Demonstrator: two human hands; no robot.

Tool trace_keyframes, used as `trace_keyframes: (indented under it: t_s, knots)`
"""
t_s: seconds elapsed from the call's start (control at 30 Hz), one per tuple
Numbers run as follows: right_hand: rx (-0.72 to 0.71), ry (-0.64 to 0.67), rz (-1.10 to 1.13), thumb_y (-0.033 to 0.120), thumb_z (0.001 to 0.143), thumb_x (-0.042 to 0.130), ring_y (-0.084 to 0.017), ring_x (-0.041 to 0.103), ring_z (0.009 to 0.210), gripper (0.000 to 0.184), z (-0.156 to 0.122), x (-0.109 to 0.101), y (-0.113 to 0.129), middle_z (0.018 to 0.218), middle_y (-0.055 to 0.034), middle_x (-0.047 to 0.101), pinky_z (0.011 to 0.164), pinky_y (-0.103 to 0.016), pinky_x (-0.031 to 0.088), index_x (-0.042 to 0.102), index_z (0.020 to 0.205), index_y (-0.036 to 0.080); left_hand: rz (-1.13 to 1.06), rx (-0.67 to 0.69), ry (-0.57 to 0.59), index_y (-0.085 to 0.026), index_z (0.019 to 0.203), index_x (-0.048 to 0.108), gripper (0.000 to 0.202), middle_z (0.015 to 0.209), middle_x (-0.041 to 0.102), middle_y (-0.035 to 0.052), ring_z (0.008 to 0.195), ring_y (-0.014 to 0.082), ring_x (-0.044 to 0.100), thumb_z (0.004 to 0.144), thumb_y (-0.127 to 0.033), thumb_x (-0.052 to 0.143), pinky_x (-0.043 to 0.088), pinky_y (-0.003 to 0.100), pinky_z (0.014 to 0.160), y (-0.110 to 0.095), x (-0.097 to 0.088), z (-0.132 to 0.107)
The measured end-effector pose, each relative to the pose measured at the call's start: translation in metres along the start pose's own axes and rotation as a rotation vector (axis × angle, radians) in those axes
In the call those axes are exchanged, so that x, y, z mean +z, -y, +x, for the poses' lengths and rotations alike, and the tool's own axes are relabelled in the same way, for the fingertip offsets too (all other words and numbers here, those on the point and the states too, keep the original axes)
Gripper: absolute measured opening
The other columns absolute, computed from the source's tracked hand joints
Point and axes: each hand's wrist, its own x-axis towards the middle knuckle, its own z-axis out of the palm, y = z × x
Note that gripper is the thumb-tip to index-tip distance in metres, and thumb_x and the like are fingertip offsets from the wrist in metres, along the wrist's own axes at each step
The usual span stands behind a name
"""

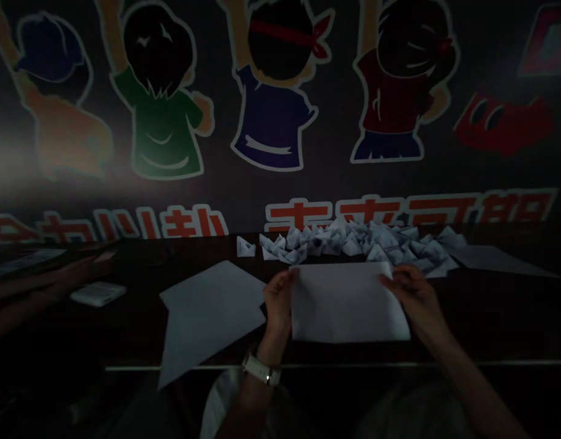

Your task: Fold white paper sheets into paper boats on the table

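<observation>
A white sheet of paper (349, 305) is held up in front of me just above the dark table. My left hand (278, 299) pinches its upper left corner between thumb and fingers; a white watch sits on that wrist. At the upper right corner, my right hand (413, 296) grips the same sheet with thumb and fingers. Left of my left hand lie loose white sheets (211, 311), overlapping and reaching past the table's front edge. Behind the held sheet, a heap of folded paper boats (353, 238) stretches along the back of the table.
One paper boat (246, 247) stands apart at the heap's left end. A flat paper (504, 259) lies at the right. On the left are a white case-like object (98, 294) and another person's hand (77, 272). A wall with painted cartoon figures (271, 119) rises behind the table.
</observation>
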Motion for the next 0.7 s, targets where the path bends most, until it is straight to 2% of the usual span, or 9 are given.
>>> trace_keyframes:
  t_s: [0.07, 0.13, 0.23, 0.3, 0.37, 0.43, 0.5, 0.6, 0.7]
  knots:
    - [-0.060, -0.033, -0.019, 0.040, 0.052, 0.076, -0.012, 0.048, 0.054, 0.041, 0.006, 0.002, -0.007, 0.059, 0.0068, 0.050, 0.050, -0.023, 0.038, 0.050, 0.078, 0.022, 0.037, 0.028, 0.024, -0.014, 0.064, 0.064, 0.024, 0.055, 0.055, -0.0023, 0.050, 0.0090, 0.046, 0.061, -0.037, 0.072, 0.034, 0.020, 0.049, 0.003, -0.001, 0.005]
    - [-0.133, -0.032, -0.090, 0.041, 0.053, 0.074, -0.011, 0.044, 0.051, 0.036, 0.015, 0.003, -0.020, 0.055, 0.0079, 0.044, 0.050, -0.023, 0.036, 0.046, 0.067, 0.022, 0.141, 0.112, 0.061, -0.015, 0.057, 0.060, 0.023, 0.050, 0.049, -0.0038, 0.048, 0.0084, 0.041, 0.062, -0.035, 0.070, 0.030, 0.019, 0.048, 0.007, -0.002, 0.013]
    - [-0.226, 0.148, -0.220, 0.043, 0.060, 0.066, -0.012, 0.043, 0.052, 0.026, 0.032, 0.005, -0.048, 0.053, 0.0060, 0.046, 0.051, -0.025, 0.036, 0.051, 0.060, 0.021, 0.450, 0.241, 0.106, -0.018, 0.052, 0.054, 0.020, 0.048, 0.045, -0.0047, 0.048, 0.0091, 0.039, 0.064, -0.027, 0.067, 0.028, 0.020, 0.049, 0.016, -0.005, 0.028]
    - [-0.254, 0.299, -0.321, 0.042, 0.065, 0.061, -0.014, 0.046, 0.052, 0.022, 0.043, 0.008, -0.069, 0.053, 0.0049, 0.049, 0.052, -0.026, 0.037, 0.061, 0.070, 0.021, 0.708, 0.235, 0.132, -0.019, 0.057, 0.055, 0.013, 0.051, 0.048, -0.0041, 0.051, 0.0103, 0.042, 0.066, -0.022, 0.064, 0.029, 0.020, 0.052, 0.025, -0.007, 0.037]
    - [-0.253, 0.390, -0.461, 0.040, 0.067, 0.056, -0.015, 0.046, 0.049, 0.025, 0.051, 0.013, -0.089, 0.050, 0.0047, 0.050, 0.051, -0.027, 0.037, 0.066, 0.080, 0.020, 1.001, 0.194, 0.201, -0.020, 0.064, 0.057, 0.006, 0.059, 0.054, -0.0021, 0.057, 0.0122, 0.049, 0.069, -0.020, 0.061, 0.032, 0.021, 0.055, 0.038, -0.008, 0.046]
    - [-0.263, 0.474, -0.601, 0.034, 0.071, 0.052, -0.018, 0.053, 0.055, 0.025, 0.058, 0.019, -0.105, 0.059, 0.0010, 0.060, 0.055, -0.029, 0.040, 0.069, 0.084, 0.020, 1.321, 0.185, 0.317, -0.021, 0.074, 0.059, 0.003, 0.072, 0.061, 0.0016, 0.068, 0.0151, 0.055, 0.074, -0.021, 0.056, 0.036, 0.023, 0.059, 0.051, -0.009, 0.052]
    - [-0.291, 0.572, -0.732, 0.024, 0.074, 0.048, -0.020, 0.060, 0.067, 0.025, 0.063, 0.025, -0.116, 0.073, -0.0027, 0.067, 0.063, -0.030, 0.043, 0.070, 0.086, 0.020, 1.528, 0.201, 0.404, -0.020, 0.083, 0.060, 0.009, 0.083, 0.064, 0.0054, 0.078, 0.0187, 0.058, 0.078, -0.021, 0.051, 0.039, 0.027, 0.065, 0.062, -0.009, 0.058]
    - [-0.317, 0.650, -0.839, 0.014, 0.073, 0.047, -0.021, 0.062, 0.081, 0.029, 0.068, 0.030, -0.120, 0.086, -0.0048, 0.069, 0.073, -0.029, 0.044, 0.072, 0.086, 0.022, 1.603, 0.241, 0.478, -0.018, 0.090, 0.060, 0.016, 0.093, 0.063, 0.0104, 0.090, 0.0244, 0.056, 0.080, -0.019, 0.048, 0.040, 0.035, 0.075, 0.068, -0.008, 0.063]
    - [-0.341, 0.670, -0.932, 0.014, 0.072, 0.054, -0.022, 0.060, 0.083, 0.025, 0.072, 0.032, -0.109, 0.087, -0.0061, 0.068, 0.074, -0.029, 0.043, 0.073, 0.084, 0.024, 1.626, 0.334, 0.601, -0.017, 0.104, 0.058, 0.026, 0.107, 0.058, 0.0134, 0.104, 0.0270, 0.050, 0.082, -0.014, 0.043, 0.036, 0.042, 0.087, 0.063, -0.003, 0.066]
